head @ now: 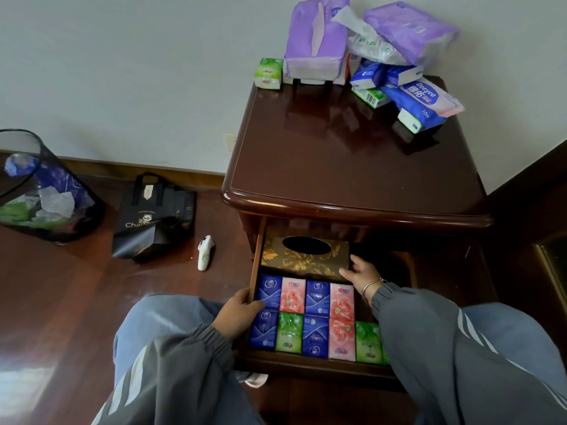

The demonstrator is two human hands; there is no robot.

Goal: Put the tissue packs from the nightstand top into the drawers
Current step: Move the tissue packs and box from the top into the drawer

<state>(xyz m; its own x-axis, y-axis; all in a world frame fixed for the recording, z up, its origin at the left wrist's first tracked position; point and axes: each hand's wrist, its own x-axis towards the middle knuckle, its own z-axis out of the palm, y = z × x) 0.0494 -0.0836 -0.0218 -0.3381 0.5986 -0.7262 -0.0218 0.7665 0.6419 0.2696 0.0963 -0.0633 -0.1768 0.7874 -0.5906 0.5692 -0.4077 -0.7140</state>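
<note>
Left hand (237,314): fingers curled over the drawer (253,271) side wall, steadying it.
Right hand (360,273): fingers spread, resting on the tissue box (303,256), gripping nothing.
Tissue packs (383,56): piled at the nightstand (352,167) rear.
Method: push the box back, then fill the free right side.

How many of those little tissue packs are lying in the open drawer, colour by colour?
Blue packs: 4
Pink packs: 3
Green packs: 2
Total: 9 in plain view; more may be hidden at the right end of the front row.
</note>
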